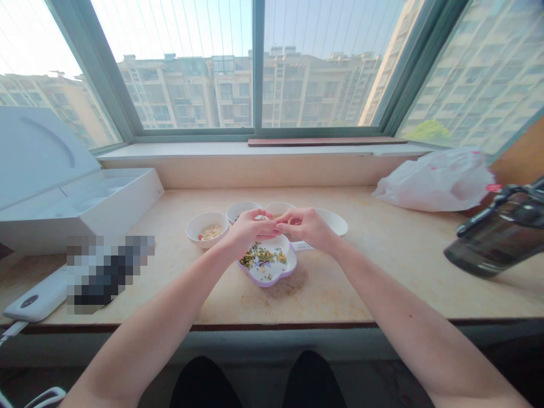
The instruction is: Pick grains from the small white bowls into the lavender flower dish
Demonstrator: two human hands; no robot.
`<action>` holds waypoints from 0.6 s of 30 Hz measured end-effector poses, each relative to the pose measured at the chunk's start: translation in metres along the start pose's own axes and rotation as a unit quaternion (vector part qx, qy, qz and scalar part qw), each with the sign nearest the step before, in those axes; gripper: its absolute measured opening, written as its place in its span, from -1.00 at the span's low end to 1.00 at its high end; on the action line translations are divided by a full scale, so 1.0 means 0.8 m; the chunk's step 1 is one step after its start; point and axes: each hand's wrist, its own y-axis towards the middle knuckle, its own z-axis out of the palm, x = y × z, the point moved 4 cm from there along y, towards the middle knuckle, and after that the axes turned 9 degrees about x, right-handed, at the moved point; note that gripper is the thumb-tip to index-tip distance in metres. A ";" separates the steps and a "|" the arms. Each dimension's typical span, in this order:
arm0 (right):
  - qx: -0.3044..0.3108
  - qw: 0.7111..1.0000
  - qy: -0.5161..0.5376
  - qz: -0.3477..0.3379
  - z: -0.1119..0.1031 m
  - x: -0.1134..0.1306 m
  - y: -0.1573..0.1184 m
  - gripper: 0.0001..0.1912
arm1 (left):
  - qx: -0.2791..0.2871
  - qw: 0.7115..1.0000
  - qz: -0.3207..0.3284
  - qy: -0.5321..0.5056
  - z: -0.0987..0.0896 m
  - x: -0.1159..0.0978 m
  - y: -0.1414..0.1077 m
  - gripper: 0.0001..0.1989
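Note:
My left hand (251, 229) and my right hand (302, 224) meet above a flower-shaped white dish with a purple rim (267, 282). Scattered in the dish are small green beans (249, 259) and some yellowish grains (281, 258). The left fingers are curled, pointing right. Thumb and fingers of the right hand pinch together against the left fingertips. Whatever lies between them is too small to make out. Just left of the hands stands a white bowl (193, 229) with pale and reddish bits. Two more bowls, a dark-filled one (238, 208) and a tan-filled one (277, 206), are partly hidden behind the hands.
A white dish (335, 220) sits right of the bowls. An open white box (123, 198), a white power bank (38, 294) and a blurred-out object (113, 272) occupy the left. On the right are a plastic bag (433, 178) and a dark transparent jug (488, 243). Windows rise behind.

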 end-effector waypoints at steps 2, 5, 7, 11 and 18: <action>-0.014 0.999 -0.031 -0.007 -0.001 -0.003 0.001 -0.65 | -0.001 1.000 -0.003 0.006 0.001 0.001 0.000 -0.72; -0.029 0.997 -0.063 -0.031 -0.004 -0.002 0.001 -0.68 | 0.006 0.998 0.003 0.055 0.000 -0.002 0.000 -0.73; -0.019 0.997 -0.065 -0.035 -0.005 0.001 0.000 -0.68 | 0.008 0.986 0.019 0.166 -0.001 -0.006 -0.002 -0.77; -0.012 0.998 -0.051 -0.029 -0.014 0.004 -0.002 -0.68 | 0.041 0.859 0.038 0.510 0.002 -0.014 -0.012 -0.79; -0.153 0.977 -0.144 0.031 -0.066 -0.007 0.001 -0.74 | 0.143 0.698 0.037 0.701 0.022 -0.003 -0.029 -0.83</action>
